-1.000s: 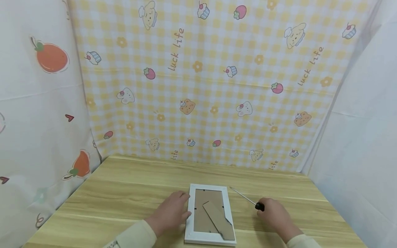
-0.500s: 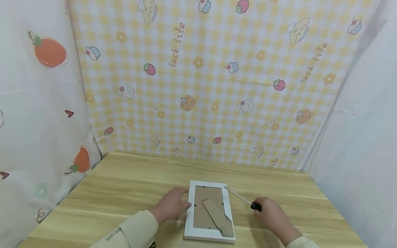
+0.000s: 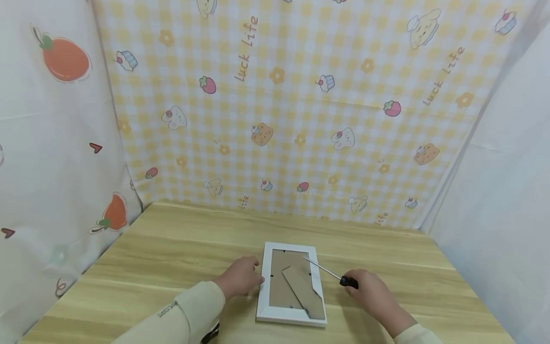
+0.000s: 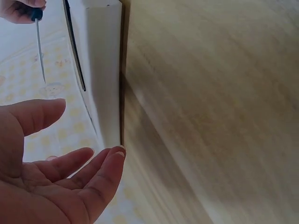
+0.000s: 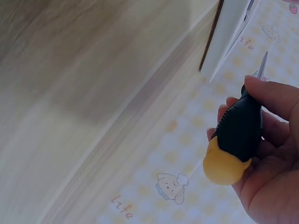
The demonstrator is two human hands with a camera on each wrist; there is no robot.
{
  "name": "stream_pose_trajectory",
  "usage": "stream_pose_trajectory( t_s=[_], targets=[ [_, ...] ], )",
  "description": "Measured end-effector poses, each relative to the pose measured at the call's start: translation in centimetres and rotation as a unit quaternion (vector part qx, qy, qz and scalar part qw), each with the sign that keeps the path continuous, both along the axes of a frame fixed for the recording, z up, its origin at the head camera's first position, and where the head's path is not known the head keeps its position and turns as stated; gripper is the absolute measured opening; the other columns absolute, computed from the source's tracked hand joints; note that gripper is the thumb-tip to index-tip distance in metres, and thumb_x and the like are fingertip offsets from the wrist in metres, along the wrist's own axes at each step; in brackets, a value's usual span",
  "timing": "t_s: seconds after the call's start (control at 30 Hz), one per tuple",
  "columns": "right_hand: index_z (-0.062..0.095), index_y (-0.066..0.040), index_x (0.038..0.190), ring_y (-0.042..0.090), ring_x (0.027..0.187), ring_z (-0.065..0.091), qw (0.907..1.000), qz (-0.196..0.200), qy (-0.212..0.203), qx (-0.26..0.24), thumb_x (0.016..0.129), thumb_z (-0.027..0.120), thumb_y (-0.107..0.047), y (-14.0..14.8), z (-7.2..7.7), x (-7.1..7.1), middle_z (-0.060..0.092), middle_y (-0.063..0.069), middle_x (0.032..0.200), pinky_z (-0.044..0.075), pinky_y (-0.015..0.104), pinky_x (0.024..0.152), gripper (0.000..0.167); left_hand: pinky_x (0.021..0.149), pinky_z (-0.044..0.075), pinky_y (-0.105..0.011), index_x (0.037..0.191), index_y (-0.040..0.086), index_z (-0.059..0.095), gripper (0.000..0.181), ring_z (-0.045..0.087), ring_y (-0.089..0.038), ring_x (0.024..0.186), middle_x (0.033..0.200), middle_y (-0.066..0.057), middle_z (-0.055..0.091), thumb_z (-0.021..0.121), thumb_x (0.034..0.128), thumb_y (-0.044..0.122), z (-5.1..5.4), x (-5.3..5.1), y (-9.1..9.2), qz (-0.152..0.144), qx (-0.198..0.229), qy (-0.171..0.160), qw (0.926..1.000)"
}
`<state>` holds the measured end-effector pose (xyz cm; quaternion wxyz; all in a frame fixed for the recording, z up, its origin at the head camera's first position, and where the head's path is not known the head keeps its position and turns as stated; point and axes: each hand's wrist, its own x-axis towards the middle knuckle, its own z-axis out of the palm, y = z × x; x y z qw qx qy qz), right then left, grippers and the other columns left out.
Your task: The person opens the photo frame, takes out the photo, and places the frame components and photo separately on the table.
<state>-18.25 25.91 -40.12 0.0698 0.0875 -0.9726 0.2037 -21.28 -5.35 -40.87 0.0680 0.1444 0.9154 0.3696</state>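
Observation:
A white picture frame (image 3: 265, 286) lies back side up on the table, its brown backing board (image 3: 281, 296) and slanted stand leg (image 3: 307, 296) showing. Beside its left edge is my left hand (image 3: 240, 277), fingers relaxed; in the left wrist view the fingertips (image 4: 117, 154) come up to the frame's side, and whether they touch I cannot tell. My right hand (image 3: 371, 291) grips a screwdriver (image 5: 240, 126) by its black and yellow handle, to the right of the frame. The shaft points left, with the tip over the backing's upper right corner; contact there is unclear.
The wood-grain table (image 3: 193, 239) extends around the frame on every side. Behind it hangs a yellow checked cloth (image 3: 283, 110) with cartoon prints, and white cloths (image 3: 51, 177) hang at both sides.
The screwdriver has moved left, its tip passing from outside the frame's right edge to over the backing board. My left hand stays by the left edge. The head view has tilted down slightly.

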Motion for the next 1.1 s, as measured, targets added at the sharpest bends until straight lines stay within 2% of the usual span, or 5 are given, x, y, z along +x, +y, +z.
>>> stream_pose_trajectory(
  t_s=[0.37, 0.6, 0.7, 0.97, 1.1],
  targets=[
    [0.071, -0.007, 0.092, 0.017, 0.083, 0.064, 0.9997, 0.025, 0.005, 0.005, 0.078, 0.077, -0.003, -0.7, 0.4, 0.2, 0.066, 0.000, 0.086, 0.052, 0.039, 0.075, 0.016, 0.086, 0.049, -0.050, 0.115, -0.014, 0.056, 0.041, 0.062, -0.035, 0.097, 0.106, -0.025, 0.064, 0.070, 0.0850, 0.009, -0.4, -0.9, 0.5, 0.009, -0.006, -0.025, 0.9996],
    [0.071, -0.005, 0.096, 0.018, 0.085, 0.064, 0.9995, 0.023, -0.018, -0.007, 0.078, 0.076, -0.002, -0.9, 0.4, 0.3, 0.066, 0.002, 0.090, 0.053, 0.037, 0.074, 0.019, 0.075, 0.051, -0.042, 0.107, -0.011, 0.059, 0.032, 0.057, -0.021, 0.078, 0.099, -0.019, 0.064, 0.070, 0.0848, 0.009, -0.3, -1.2, 0.8, 0.020, -0.005, -0.044, 0.9988],
    [0.071, -0.005, 0.096, 0.017, 0.085, 0.064, 0.9990, 0.039, -0.019, -0.009, 0.078, 0.076, -0.003, -0.9, 0.3, 0.4, 0.066, 0.002, 0.090, 0.053, 0.036, 0.074, 0.018, 0.074, 0.051, -0.041, 0.105, -0.011, 0.059, 0.030, 0.055, -0.021, 0.077, 0.097, -0.018, 0.064, 0.069, 0.0846, 0.008, -0.3, -1.1, 0.9, 0.020, -0.003, -0.049, 0.9986],
    [0.071, -0.006, 0.096, 0.015, 0.083, 0.062, 0.9962, 0.082, -0.028, -0.011, 0.080, 0.075, -0.009, -1.3, 0.1, 0.4, 0.065, 0.001, 0.091, 0.052, 0.032, 0.070, 0.017, 0.079, 0.051, -0.043, 0.102, -0.012, 0.061, 0.029, 0.056, -0.023, 0.082, 0.098, -0.019, 0.064, 0.072, 0.0831, 0.007, -0.5, -1.1, 1.2, 0.022, -0.012, -0.044, 0.9987],
    [0.071, -0.008, 0.094, 0.012, 0.081, 0.061, 0.9957, 0.089, -0.025, -0.004, 0.081, 0.076, -0.011, -1.6, 0.0, 0.3, 0.064, -0.001, 0.089, 0.052, 0.030, 0.069, 0.015, 0.074, 0.050, -0.041, 0.095, -0.009, 0.062, 0.022, 0.055, -0.022, 0.079, 0.089, -0.014, 0.063, 0.073, 0.0809, 0.005, -0.8, -1.2, 1.1, 0.014, -0.009, -0.035, 0.9993]
  ],
)
